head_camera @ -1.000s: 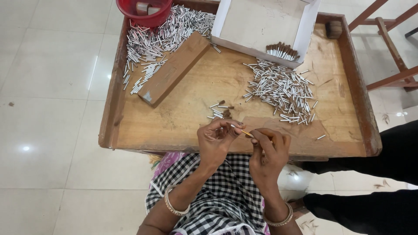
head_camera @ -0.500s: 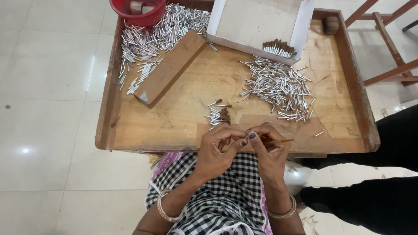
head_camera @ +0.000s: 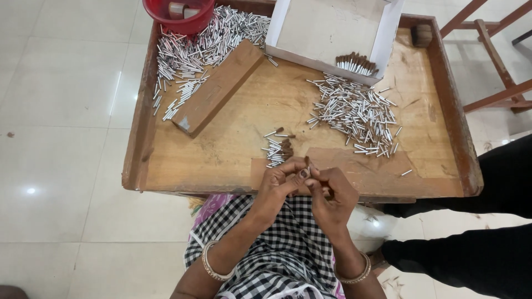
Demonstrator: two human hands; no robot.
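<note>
Pinching one small tube [head_camera: 308, 166] together, left hand [head_camera: 280, 185] and right hand [head_camera: 331, 194] work at the bench's [head_camera: 233, 138] six o'clock edge, tube pile [head_camera: 277, 150] close at twelve.

Whatever the left hand [head_camera: 282, 180] and right hand [head_camera: 328, 191] pinched between them was too small to tell. The red bowl [head_camera: 178, 12] and white box [head_camera: 332, 33] were cut off by the top edge.
</note>
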